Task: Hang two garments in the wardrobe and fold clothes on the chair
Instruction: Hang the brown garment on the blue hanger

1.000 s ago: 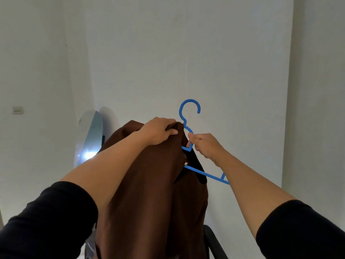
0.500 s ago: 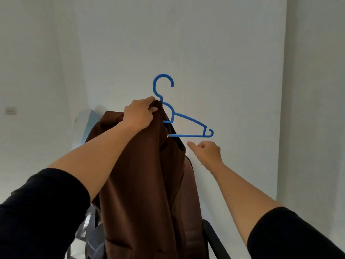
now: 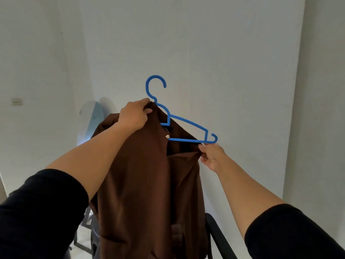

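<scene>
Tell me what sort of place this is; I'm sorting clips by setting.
Probably a bedroom or dressing corner at home: plain white walls, a standing mirror leaning against one, and a brown garment being fitted onto a blue hanger.

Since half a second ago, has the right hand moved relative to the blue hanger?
Yes. The right hand has come up and outward to the blue hanger's right end, pinching the brown garment beneath it.

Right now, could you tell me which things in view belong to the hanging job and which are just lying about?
In the job:
- brown garment
- blue hanger
- left hand, gripping the collar
- right hand, pinching the shoulder

Lying about:
- mirror against the wall
- wall switch
- dark chair arm
</scene>
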The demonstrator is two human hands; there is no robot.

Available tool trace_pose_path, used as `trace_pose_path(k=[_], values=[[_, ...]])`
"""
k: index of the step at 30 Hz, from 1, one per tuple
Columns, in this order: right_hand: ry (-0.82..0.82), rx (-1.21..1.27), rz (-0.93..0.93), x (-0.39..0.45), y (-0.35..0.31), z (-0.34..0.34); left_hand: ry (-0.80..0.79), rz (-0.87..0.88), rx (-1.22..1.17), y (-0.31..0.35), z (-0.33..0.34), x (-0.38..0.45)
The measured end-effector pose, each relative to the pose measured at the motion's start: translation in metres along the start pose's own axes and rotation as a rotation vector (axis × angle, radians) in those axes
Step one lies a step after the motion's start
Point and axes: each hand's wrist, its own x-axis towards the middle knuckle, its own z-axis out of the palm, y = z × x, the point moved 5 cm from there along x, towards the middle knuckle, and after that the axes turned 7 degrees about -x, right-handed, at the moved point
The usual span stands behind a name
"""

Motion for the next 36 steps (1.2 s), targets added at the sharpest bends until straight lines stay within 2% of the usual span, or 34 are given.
trace_pose_path(k=[3, 6, 8, 13, 17, 21, 27, 32, 36], values=[[-0.204, 0.242, 0.023, -0.008, -0.002, 0.002, 0.027, -0.062, -0.060, -0.024, -0.002, -0.002], [-0.337, 0.360, 0.020, -0.018, -0.007, 0.003, 0.039, -0.125, -0.120, -0.041, 0.000, -0.004], [-0.410, 0.331, 0.018, -0.019, -0.008, 0.004, 0.039, -0.142, -0.119, -0.049, 0.002, -0.005], [-0.462, 0.183, -0.009, -0.017, -0.008, 0.004, 0.042, -0.166, -0.118, -0.058, 0.009, -0.009], [-0.604, 0.138, -0.047, -0.015, -0.007, 0.007, 0.041, -0.155, -0.117, -0.064, 0.012, -0.009], [-0.593, -0.007, -0.146, -0.012, -0.013, 0.008, 0.038, -0.152, -0.117, -0.068, 0.014, -0.006], [-0.459, -0.228, -0.287, -0.007, -0.028, 0.014, 0.060, -0.135, -0.116, -0.064, 0.017, -0.002], [-0.658, -0.149, -0.189, -0.014, -0.026, 0.017, 0.081, -0.192, -0.163, -0.077, 0.013, 0.002], [-0.698, -0.124, -0.158, -0.016, -0.023, 0.021, 0.099, -0.201, -0.181, -0.082, 0.013, 0.002]])
